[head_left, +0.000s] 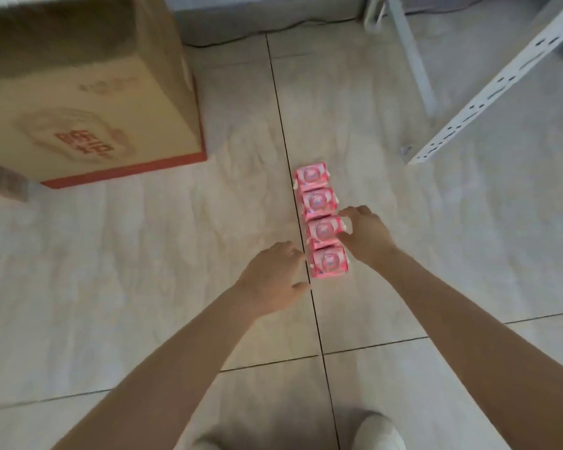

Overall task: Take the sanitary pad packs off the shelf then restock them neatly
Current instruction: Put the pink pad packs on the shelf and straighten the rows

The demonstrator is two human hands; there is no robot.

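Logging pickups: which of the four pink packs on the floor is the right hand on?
The pink plastic-wrapped pack second from the near end of the row; it alone has the right hand pinching its right edge between finger and thumb.

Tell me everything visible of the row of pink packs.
The row of pink packs is four glossy packs, each with a pale round emblem on top and white crimped ends. They lie flat on the tiled floor, end to end and touching, along a dark grout line. The right hand seems to pinch the second-nearest pack's right end; the left hand has open fingers at the nearest pack's left side.
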